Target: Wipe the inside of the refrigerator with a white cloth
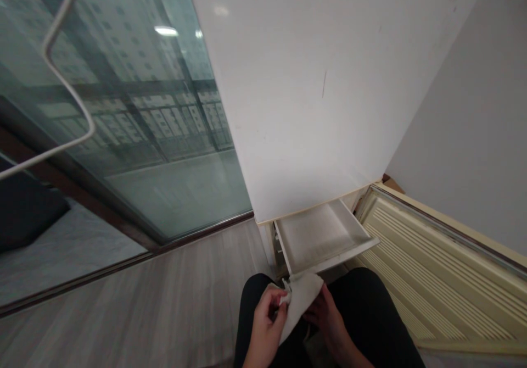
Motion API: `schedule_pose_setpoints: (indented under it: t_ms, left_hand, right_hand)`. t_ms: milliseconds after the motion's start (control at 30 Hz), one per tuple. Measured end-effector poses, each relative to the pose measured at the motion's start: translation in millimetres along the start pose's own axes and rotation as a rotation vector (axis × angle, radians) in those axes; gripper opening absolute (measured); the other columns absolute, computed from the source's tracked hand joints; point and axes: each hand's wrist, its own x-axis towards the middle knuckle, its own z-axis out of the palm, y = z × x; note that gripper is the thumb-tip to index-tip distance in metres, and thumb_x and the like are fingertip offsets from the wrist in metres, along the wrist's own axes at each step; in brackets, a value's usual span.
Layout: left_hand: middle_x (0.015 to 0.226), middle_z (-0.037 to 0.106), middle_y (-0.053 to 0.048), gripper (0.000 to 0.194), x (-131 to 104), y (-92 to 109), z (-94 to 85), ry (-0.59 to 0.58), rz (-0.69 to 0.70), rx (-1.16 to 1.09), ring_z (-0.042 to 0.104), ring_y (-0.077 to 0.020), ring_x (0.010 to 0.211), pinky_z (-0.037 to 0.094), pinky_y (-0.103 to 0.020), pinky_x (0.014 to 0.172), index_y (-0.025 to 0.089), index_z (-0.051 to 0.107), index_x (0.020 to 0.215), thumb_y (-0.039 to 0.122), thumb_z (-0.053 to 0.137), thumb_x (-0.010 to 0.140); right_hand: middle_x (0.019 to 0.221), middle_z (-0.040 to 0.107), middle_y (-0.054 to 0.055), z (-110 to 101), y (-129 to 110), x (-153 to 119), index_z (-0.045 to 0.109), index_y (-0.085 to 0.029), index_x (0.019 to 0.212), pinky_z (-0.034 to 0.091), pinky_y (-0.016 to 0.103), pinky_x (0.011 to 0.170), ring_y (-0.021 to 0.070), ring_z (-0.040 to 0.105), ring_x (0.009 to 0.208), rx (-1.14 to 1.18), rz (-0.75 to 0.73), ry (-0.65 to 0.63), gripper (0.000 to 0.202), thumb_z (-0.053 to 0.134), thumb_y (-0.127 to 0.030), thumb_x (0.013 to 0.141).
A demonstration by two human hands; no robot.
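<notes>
Between my knees I hold a white cloth (301, 301), its far edge at the front of a pulled-out white drawer (321, 236). My left hand (267, 324) pinches the cloth's left side, where a bunched bit sticks out between thumb and fingers. On the right, my right hand (327, 318) grips the cloth's other edge, and its fingers are partly hidden behind the fabric. The drawer's inside shows a bare, slightly stained bottom.
The drawer comes out of a tall white cabinet (313, 110). To the right a cream ribbed door (444, 280) stands open. A glass sliding door (164, 137) is at the left, above the grey wood floor (164, 313). A white cable (68, 77) hangs at upper left.
</notes>
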Motion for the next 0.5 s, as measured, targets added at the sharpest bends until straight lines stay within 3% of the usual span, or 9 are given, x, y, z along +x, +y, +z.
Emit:
schedule_pose_setpoints:
  t_ms: [100,200,267,333,400,500]
  left_hand:
    - [0.086,0.054,-0.002,0.020,-0.3,8.6,-4.7,-0.020,0.066,0.047,0.056,-0.0169,0.082,0.043,-0.027,0.076,0.020,0.063,0.097,0.038,0.055,0.095]
    - [0.083,0.050,-0.001,0.018,3.1,10.6,-8.4,-0.009,0.089,0.068,0.054,-0.0169,0.080,0.042,-0.026,0.073,0.021,0.065,0.097,0.035,0.055,0.094]
    - [0.081,0.050,0.000,0.018,6.0,10.4,-10.1,0.026,0.073,0.056,0.054,-0.0171,0.078,0.042,-0.027,0.072,0.021,0.065,0.097,0.035,0.055,0.092]
    - [0.079,0.050,0.000,0.018,7.7,10.4,-11.2,0.055,0.043,0.040,0.053,-0.0172,0.076,0.042,-0.027,0.071,0.021,0.066,0.096,0.035,0.056,0.090]
    - [0.079,0.052,-0.001,0.019,7.8,11.0,-11.7,0.067,0.014,0.026,0.054,-0.0175,0.076,0.042,-0.027,0.070,0.020,0.066,0.095,0.036,0.056,0.090]
    - [0.083,0.057,-0.002,0.024,6.0,13.2,-12.0,0.059,-0.005,0.013,0.055,-0.0181,0.078,0.044,-0.027,0.071,0.020,0.067,0.096,0.041,0.056,0.091]
  right_hand:
    - [0.089,0.070,0.001,5.2,-2.2,-1.3,0.058,-0.023,0.101,0.053,0.031,0.069,0.0182,0.066,0.078,-0.073,-0.078,0.008,0.057,0.082,-0.062,0.067]
    - [0.077,0.065,0.000,4.3,2.4,2.1,0.058,-0.019,0.085,0.050,0.028,0.061,0.0154,0.061,0.069,-0.190,-0.060,-0.031,0.053,0.086,-0.055,0.059]
    - [0.073,0.063,0.000,-1.3,7.6,5.9,0.056,-0.019,0.080,0.048,0.027,0.055,0.0159,0.058,0.065,-0.275,-0.039,0.054,0.054,0.085,-0.056,0.053]
    - [0.073,0.062,0.001,-8.6,12.3,9.5,0.056,-0.020,0.080,0.046,0.027,0.053,0.0169,0.058,0.064,-0.330,-0.097,0.232,0.054,0.082,-0.058,0.051]
    - [0.070,0.059,-0.001,-13.5,14.8,11.3,0.054,-0.021,0.079,0.044,0.026,0.052,0.0157,0.055,0.062,-0.344,-0.210,0.356,0.052,0.079,-0.059,0.054]
    - [0.059,0.046,-0.006,-9.8,10.8,6.8,0.050,-0.023,0.077,0.034,0.022,0.047,0.0113,0.043,0.052,-0.323,-0.347,0.324,0.047,0.073,-0.062,0.068]
